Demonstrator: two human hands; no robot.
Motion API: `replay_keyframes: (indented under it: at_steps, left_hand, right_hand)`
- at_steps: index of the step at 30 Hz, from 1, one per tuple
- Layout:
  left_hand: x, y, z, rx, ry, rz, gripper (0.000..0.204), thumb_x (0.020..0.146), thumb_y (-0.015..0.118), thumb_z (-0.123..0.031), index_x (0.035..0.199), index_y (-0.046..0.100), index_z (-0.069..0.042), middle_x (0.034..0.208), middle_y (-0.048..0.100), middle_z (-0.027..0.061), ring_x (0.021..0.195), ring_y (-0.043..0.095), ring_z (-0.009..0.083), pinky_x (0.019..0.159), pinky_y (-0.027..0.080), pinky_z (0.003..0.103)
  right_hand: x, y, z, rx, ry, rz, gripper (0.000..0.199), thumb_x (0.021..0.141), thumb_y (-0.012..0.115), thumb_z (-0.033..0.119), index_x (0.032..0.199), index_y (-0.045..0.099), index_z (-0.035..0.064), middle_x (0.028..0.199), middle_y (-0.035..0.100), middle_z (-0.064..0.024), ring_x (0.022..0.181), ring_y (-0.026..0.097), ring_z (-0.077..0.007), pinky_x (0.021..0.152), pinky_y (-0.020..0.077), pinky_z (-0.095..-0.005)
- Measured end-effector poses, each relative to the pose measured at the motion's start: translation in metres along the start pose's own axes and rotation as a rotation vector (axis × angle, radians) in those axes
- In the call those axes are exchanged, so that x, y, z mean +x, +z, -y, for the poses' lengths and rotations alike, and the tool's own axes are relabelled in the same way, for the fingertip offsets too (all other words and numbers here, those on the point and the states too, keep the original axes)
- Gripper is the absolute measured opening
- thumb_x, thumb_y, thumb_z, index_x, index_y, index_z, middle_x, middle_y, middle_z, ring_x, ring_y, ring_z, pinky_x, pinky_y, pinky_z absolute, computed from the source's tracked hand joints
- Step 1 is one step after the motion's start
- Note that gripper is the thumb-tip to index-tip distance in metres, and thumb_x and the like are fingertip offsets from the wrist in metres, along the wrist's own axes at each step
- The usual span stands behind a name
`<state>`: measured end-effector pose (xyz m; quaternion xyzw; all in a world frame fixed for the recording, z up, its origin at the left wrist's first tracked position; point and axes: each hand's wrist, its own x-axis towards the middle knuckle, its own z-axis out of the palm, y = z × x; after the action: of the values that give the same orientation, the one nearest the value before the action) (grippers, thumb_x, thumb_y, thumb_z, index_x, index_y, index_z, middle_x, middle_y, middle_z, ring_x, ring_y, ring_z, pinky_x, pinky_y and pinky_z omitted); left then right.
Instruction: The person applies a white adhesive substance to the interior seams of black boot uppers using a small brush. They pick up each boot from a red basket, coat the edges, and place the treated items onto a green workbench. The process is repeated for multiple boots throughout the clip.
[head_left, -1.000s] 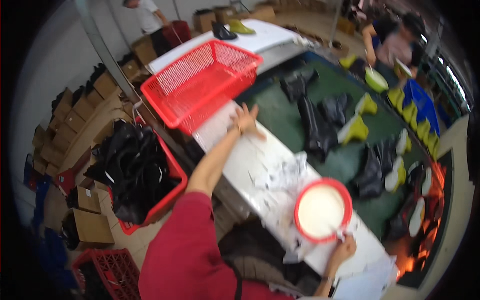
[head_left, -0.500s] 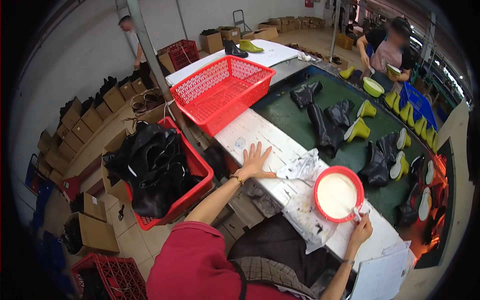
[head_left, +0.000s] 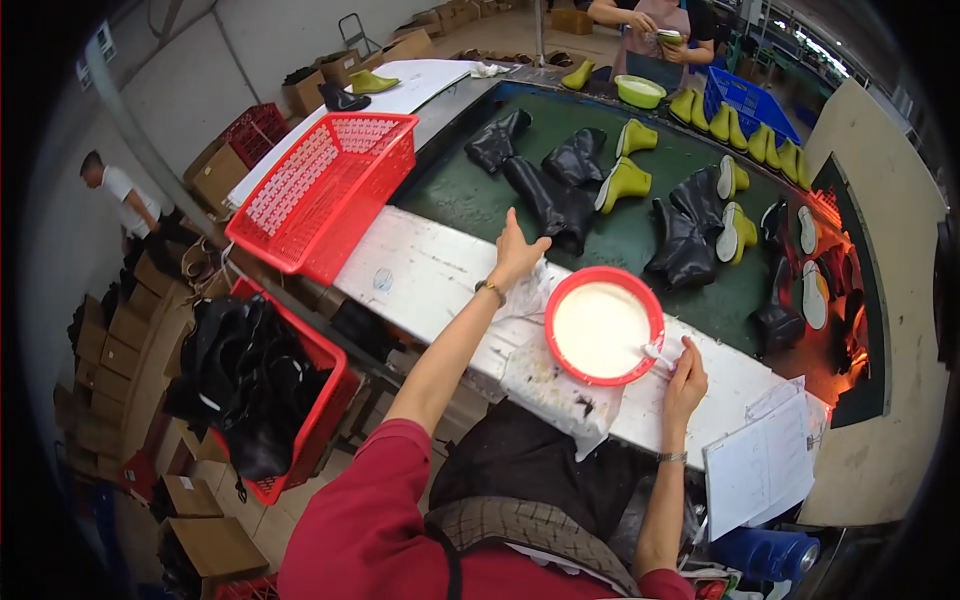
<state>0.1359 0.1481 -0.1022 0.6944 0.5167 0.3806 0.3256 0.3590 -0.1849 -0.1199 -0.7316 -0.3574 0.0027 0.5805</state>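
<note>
Left hand [head_left: 517,252] reaches out, fingers spread open, just short of the black boot [head_left: 548,200] on the green belt [head_left: 470,200]; the boot lies straight ahead, long axis slanting away. Right hand [head_left: 686,372] (far from the boot) pinches a small brush [head_left: 658,353] at the red bowl [head_left: 570,365] rim.

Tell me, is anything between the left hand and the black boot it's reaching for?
Nothing visible is. The left hand is stretched over the white table edge, fingertips close to the black boot on the green belt, with only bare surface between them.
</note>
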Motion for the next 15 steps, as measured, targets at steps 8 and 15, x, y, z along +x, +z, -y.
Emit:
replay_keyframes:
  at_steps: [8, 15]
  left_hand:
    - [0.127, 0.104, -0.043, 0.052, 0.363, -0.130, 0.071, 0.088, 0.073, -0.018, 0.147, 0.036, -0.004, 0.116, 0.064, 0.0271, 0.109, 0.062, 0.0441, 0.097, 0.048, 0.051]
    - [0.238, 0.141, -0.018, 0.192, 0.046, 0.094, 0.104, 0.086, 0.073, -0.050, 0.158, 0.019, 0.002, 0.132, 0.058, 0.0385, 0.124, 0.056, 0.0529, 0.107, 0.046, 0.048]
  right_hand:
    - [0.000, -0.010, 0.022, -0.194, 0.059, 0.046, 0.027, 0.102, 0.055, 0.014, 0.120, 0.073, 0.0036, 0.066, 0.060, -0.0040, 0.065, 0.051, -0.0185, 0.075, 0.0406, -0.0350]
    - [0.006, -0.010, 0.025, -0.173, 0.036, 0.122, 0.026, 0.098, 0.057, 0.007, 0.117, 0.074, 0.0034, 0.067, 0.061, -0.0001, 0.064, 0.051, -0.0172, 0.080, 0.0389, -0.0338]
